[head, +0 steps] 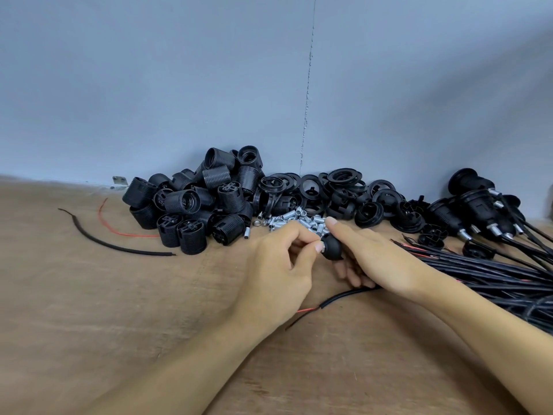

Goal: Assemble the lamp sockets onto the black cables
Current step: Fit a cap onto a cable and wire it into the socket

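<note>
Wood bench (89,295): socket pile (194,205) at back, cables (493,274) R, cap (332,249) mid

Matt brown wooden tabletop (89,295) with faint grain, black plastic socket shells (191,211) — ribbed, slightly glossy, smooth black plastic rings (344,181), smooth black plastic cap (332,248), bright shiny metal tubes (287,220), matt black rubbery-looking cables (493,274), flat-painted blue-grey wall (149,85) — dull, cracked.

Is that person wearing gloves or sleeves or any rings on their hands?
No gloves. The left hand and the right hand are both bare, and no ring, watch or bracelet shows on either one. The forearms are bare too, with no sleeve in sight right down to the picture's edge.
</note>
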A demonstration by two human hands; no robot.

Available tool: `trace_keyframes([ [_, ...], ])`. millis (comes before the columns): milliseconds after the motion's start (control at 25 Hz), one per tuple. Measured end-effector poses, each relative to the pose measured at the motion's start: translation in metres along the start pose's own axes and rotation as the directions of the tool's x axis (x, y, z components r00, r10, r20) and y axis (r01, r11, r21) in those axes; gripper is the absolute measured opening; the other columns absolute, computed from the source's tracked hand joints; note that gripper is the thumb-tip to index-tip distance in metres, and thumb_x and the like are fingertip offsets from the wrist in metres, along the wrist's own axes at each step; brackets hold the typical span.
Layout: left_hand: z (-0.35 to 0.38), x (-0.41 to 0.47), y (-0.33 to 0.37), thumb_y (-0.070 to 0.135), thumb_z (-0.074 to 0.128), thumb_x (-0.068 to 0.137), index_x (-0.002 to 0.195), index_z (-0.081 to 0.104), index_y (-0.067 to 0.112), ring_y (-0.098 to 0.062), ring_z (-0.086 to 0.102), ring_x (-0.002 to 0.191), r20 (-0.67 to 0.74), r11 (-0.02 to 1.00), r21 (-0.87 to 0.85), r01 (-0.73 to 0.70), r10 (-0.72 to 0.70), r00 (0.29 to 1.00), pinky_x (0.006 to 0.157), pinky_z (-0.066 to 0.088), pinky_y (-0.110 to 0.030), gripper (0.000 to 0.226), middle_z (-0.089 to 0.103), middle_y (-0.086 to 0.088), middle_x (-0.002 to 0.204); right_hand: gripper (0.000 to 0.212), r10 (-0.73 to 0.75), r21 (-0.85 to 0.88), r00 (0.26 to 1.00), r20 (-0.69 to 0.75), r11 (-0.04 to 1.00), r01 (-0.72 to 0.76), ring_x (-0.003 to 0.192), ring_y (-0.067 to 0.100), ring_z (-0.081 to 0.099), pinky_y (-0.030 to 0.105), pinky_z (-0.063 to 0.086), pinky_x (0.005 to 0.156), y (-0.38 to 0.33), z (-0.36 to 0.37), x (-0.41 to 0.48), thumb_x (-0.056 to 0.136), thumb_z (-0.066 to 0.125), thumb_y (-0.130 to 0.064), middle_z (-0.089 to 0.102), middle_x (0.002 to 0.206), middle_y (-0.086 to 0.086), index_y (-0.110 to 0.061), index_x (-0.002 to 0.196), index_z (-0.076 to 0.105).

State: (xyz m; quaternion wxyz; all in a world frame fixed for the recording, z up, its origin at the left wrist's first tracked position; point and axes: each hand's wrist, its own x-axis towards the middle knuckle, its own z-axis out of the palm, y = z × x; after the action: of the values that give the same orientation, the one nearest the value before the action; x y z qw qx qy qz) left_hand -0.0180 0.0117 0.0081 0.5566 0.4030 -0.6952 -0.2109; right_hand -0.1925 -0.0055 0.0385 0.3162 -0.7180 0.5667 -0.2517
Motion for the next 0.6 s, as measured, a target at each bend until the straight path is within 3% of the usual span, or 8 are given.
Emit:
trace_keyframes([
  [120,0.000,0.000,-0.002,0.006,0.072,0.089,0.081,0.070,0.019,-0.001,0.065,0.075,-0.030,0.995,0.056,-0.081,0.083,0.996,0.066,0.043,-0.006,0.016,0.069,0.016,0.084,0.058,-0.073,0.119,0.997,-0.014,0.990,0.075,0.048,0.016,0.052,0.023,0.042,0.057,-0.002,0.000,-0.003,0.095,0.037,-0.072,0.070,0.069,0.003,-0.027,0.071,0.065],
  [280,0.001,0.007,-0.011,0.006,0.071,0.090,0.097,0.069,0.027,0.002,0.066,0.086,-0.065,0.999,0.016,0.040,-0.039,0.997,0.070,0.047,-0.010,0.023,0.071,0.018,0.088,0.007,-0.212,0.166,0.972,-0.098,0.960,0.226,0.063,0.014,0.060,0.019,0.046,0.060,-0.004,0.010,-0.005,0.095,0.065,-0.044,0.071,0.084,-0.012,-0.040,0.100,0.068],
  [360,0.003,0.011,-0.011,0.004,0.067,0.089,0.108,0.067,0.026,-0.002,0.065,0.096,-0.086,0.997,0.056,0.061,-0.056,0.995,0.081,0.051,-0.022,0.029,0.070,0.017,0.098,0.015,-0.211,0.087,0.954,-0.215,0.968,0.234,0.067,0.011,0.060,0.018,0.047,0.063,-0.004,0.019,-0.003,0.090,0.073,-0.033,0.071,0.082,-0.013,-0.036,0.103,0.065],
  [480,-0.004,0.019,-0.014,0.008,0.068,0.085,0.113,0.066,0.024,-0.015,0.056,0.111,-0.233,0.958,0.278,0.062,0.004,0.972,0.096,0.044,-0.037,0.033,0.063,0.011,0.115,0.028,-0.209,-0.029,0.932,-0.297,0.977,0.210,0.067,0.005,0.058,0.015,0.044,0.064,-0.003,0.030,-0.001,0.084,0.078,-0.024,0.070,0.079,-0.004,-0.036,0.102,0.060],
  [600,-0.019,0.030,-0.023,0.015,0.069,0.085,0.124,0.065,0.027,-0.027,0.042,0.130,-0.294,0.812,0.565,0.149,0.029,0.955,0.104,0.030,-0.044,0.041,0.050,-0.005,0.138,0.031,-0.221,-0.093,0.933,-0.285,0.975,0.203,0.073,0.004,0.059,0.014,0.044,0.067,0.002,0.033,-0.002,0.083,0.080,-0.026,0.067,0.079,-0.006,-0.036,0.104,0.059],
])
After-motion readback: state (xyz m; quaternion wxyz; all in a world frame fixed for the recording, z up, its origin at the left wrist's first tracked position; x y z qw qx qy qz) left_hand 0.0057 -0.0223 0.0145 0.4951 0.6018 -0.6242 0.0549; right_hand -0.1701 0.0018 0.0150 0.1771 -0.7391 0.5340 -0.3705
